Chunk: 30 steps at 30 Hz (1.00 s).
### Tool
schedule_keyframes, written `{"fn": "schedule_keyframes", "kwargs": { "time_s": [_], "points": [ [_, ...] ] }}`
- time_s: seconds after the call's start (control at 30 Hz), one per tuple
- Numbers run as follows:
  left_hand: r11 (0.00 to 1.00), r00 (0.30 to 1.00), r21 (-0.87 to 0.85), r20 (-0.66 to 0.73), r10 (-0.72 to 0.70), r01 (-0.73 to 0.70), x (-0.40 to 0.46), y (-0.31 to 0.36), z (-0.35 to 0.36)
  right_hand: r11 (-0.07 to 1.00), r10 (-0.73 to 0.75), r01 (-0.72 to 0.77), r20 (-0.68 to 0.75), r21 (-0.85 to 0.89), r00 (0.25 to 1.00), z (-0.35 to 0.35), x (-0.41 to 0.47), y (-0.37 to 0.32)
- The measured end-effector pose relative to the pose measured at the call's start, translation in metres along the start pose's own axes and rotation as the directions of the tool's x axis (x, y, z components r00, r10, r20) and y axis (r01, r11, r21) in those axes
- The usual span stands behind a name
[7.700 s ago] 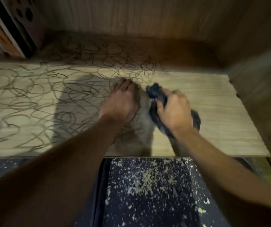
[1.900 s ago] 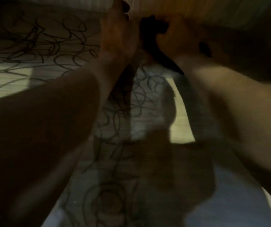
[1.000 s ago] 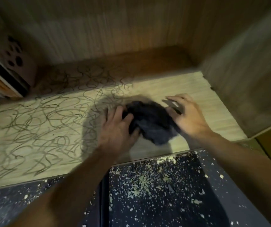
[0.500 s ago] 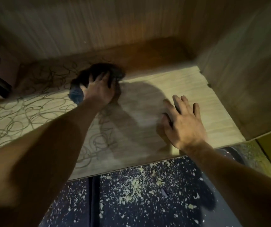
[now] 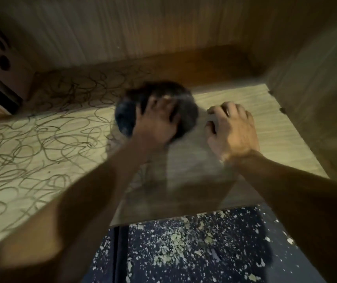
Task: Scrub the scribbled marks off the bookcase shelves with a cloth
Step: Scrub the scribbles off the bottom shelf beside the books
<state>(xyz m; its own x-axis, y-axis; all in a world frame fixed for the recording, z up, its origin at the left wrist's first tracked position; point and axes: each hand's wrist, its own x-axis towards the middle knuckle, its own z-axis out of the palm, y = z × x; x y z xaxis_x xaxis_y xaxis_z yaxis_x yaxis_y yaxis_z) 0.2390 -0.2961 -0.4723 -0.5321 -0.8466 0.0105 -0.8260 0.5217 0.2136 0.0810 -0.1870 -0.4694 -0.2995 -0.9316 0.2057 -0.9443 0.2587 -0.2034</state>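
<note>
On shelf [image 5: 275, 127], left hand [image 5: 155, 125] pressing cloth [image 5: 186, 113]

left hand [image 5: 155, 121] and cloth [image 5: 186, 113] motion-blurred; cloth partly hidden under hand.
</note>
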Motion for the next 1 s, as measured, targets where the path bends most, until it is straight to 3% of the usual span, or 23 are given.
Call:
{"fn": "schedule_keyframes", "kwargs": {
  "time_s": [0.1,0.17,0.23,0.27,0.3,0.33,0.37,0.4,0.5,0.57,0.63,0.77,0.87,0.93,1.0],
  "points": [
    [0.994,0.987,0.032,-0.114,0.112,-0.109,-0.031,-0.023,0.006,0.998,-0.048,0.042,0.132,0.048,0.990,-0.001,0.020,-0.002],
    [0.998,0.988,0.022,-0.139,-0.062,0.066,0.017,-0.054,-0.009,0.998,-0.063,0.063,0.230,0.006,0.971,0.005,0.022,0.000],
    [0.956,0.956,-0.119,-0.094,-0.278,0.267,0.062,-0.064,-0.026,0.998,-0.046,0.056,0.242,-0.033,0.969,0.005,0.022,0.001],
    [0.964,0.970,-0.120,-0.036,-0.242,0.236,0.067,-0.059,-0.026,0.999,-0.035,0.044,0.244,-0.030,0.969,0.005,0.023,0.001],
    [0.986,0.992,-0.135,0.091,-0.083,0.094,0.061,-0.049,-0.019,0.999,-0.031,0.038,0.248,-0.024,0.968,0.005,0.024,0.000],
    [0.970,0.967,-0.235,0.223,0.123,-0.069,0.037,-0.035,-0.018,0.999,-0.031,0.040,0.258,-0.031,0.966,0.006,0.025,-0.001],
    [0.929,0.936,-0.318,0.229,0.267,-0.187,0.010,-0.028,-0.009,0.998,-0.032,0.046,0.266,-0.046,0.963,0.007,0.025,-0.001],
    [0.918,0.933,-0.281,0.148,0.328,-0.279,-0.010,-0.024,-0.003,0.997,-0.029,0.047,0.268,-0.058,0.963,0.006,0.024,0.000],
    [0.999,0.998,0.036,-0.056,0.027,-0.025,0.034,-0.048,-0.014,0.997,-0.032,0.046,0.234,-0.057,0.972,0.006,0.022,0.000],
    [0.994,0.993,0.010,-0.062,-0.104,0.105,0.079,-0.053,-0.025,0.998,-0.038,0.049,0.231,-0.042,0.972,0.006,0.024,0.000],
    [0.994,0.991,-0.031,-0.080,-0.109,0.107,0.087,-0.032,-0.022,0.998,-0.038,0.048,0.231,-0.035,0.972,0.007,0.026,0.000],
    [0.948,0.974,-0.246,-0.149,0.171,-0.204,-0.009,-0.006,0.006,1.000,-0.028,0.030,0.238,-0.006,0.971,0.007,0.023,-0.001],
    [0.989,0.989,-0.120,-0.129,0.069,-0.085,0.030,-0.039,-0.002,0.999,-0.036,0.038,0.184,-0.008,0.982,0.005,0.023,-0.003],
    [0.978,0.983,-0.163,-0.108,-0.150,0.131,0.076,-0.045,-0.016,0.996,-0.087,0.090,0.083,-0.027,0.993,0.006,0.030,-0.003],
    [0.972,0.977,-0.178,-0.118,-0.176,0.153,0.084,-0.025,-0.016,0.993,-0.115,0.115,0.038,-0.006,0.993,0.005,0.044,-0.002]
  ]
}}
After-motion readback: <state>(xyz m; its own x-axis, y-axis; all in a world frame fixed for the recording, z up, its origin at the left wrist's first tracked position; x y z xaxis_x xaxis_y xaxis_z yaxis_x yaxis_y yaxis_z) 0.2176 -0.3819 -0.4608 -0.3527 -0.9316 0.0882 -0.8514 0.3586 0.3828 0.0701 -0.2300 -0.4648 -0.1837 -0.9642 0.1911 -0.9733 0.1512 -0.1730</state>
